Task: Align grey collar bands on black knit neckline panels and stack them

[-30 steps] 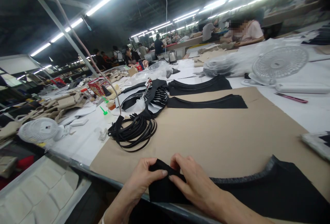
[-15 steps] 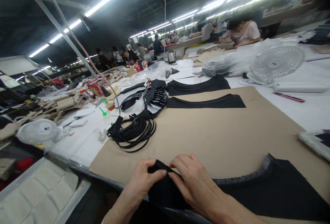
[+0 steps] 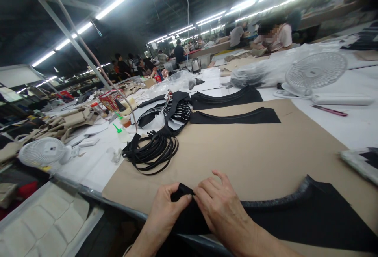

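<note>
A black fabric piece (image 3: pixel 310 213) with a curved, stitched upper edge lies on the tan cardboard sheet (image 3: pixel 251 154) at the near table edge. My left hand (image 3: pixel 163 213) pinches the piece's left corner between thumb and fingers. My right hand (image 3: pixel 220 205) presses and pinches the same corner from the right, fingertips meeting the left thumb, with two fingers lifted.
A coil of black straps (image 3: pixel 152 150) lies ahead on the left, with stacks of black curved pieces (image 3: pixel 236 117) beyond. Two small white fans (image 3: pixel 315 71) (image 3: pixel 43 152), glue bottles (image 3: pixel 121 131), pink scissors (image 3: pixel 329 110) and plastic bags are around. Other people work at far tables.
My hands have shifted slightly lower in view on the corner; the right hand's outer fingers lifted and spread a little. The view drifted slightly left.
</note>
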`<action>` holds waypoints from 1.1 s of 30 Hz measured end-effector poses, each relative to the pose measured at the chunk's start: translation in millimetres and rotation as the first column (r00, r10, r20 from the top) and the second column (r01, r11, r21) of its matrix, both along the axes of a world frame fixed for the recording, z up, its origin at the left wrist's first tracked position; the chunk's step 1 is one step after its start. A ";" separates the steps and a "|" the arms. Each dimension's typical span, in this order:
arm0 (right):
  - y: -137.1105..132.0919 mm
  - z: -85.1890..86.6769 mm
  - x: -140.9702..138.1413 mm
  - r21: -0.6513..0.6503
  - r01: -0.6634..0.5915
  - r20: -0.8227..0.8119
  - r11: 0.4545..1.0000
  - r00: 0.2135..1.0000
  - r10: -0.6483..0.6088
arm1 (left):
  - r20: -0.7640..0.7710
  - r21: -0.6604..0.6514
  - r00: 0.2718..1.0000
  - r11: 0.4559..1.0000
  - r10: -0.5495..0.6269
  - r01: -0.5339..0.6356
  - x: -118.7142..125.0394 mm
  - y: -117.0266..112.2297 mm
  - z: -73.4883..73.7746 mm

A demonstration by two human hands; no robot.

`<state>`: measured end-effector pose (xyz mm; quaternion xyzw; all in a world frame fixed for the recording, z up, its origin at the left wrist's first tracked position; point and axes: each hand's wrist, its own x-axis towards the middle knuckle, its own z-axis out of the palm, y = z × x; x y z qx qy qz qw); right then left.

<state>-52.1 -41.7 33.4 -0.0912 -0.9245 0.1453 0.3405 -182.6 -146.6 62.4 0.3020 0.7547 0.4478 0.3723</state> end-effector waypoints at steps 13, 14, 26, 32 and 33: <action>-2.6 5.3 -3.4 0.189 0.034 -0.025 0.981 0.999 -0.030 | -0.233 -0.027 0.970 0.998 -0.069 0.064 5.2 3.0 8.7; -3.2 6.3 -3.3 0.208 0.040 -0.026 0.977 0.999 -0.035 | -0.229 -0.029 0.970 0.997 -0.074 0.069 5.3 3.6 9.6; -0.5 1.0 -3.2 0.145 0.033 -0.032 0.989 0.999 -0.029 | 0.141 -0.010 0.986 0.996 0.091 -0.090 6.5 4.3 -6.8; 7.2 2.8 1.7 -0.078 -0.028 -0.029 0.997 0.999 0.026 | 0.098 -0.010 0.989 0.994 0.108 -0.108 5.7 3.7 -5.3; 8.6 3.5 2.6 -0.127 -0.043 -0.016 0.991 0.999 0.041 | 0.078 -0.008 0.992 0.995 0.101 -0.100 5.4 3.8 -4.3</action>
